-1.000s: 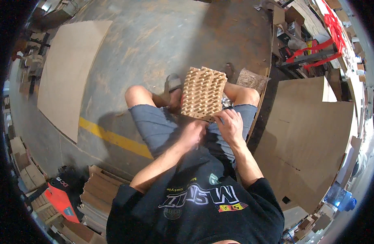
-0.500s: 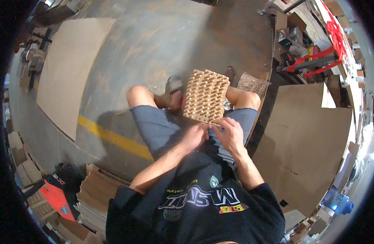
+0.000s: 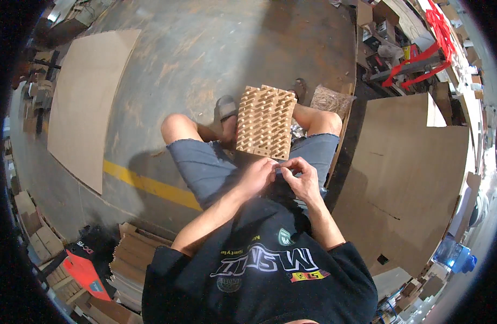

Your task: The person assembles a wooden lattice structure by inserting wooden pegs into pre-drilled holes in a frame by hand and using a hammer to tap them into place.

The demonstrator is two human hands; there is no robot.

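At frame centre the left hand (image 3: 257, 177) and right hand (image 3: 303, 179) come together, fingers bent; I cannot tell whether they pinch something small. Just above sits the wooden block (image 3: 265, 155), slim round pegs (image 3: 265, 120) hiding much of its face (bare holes show along its lower edge). Upper right lies a crinkled clear bag (image 3: 331, 100).

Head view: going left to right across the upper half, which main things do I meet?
Left cardboard sheet → grey slipper → pegged block → clear bag → red straps.
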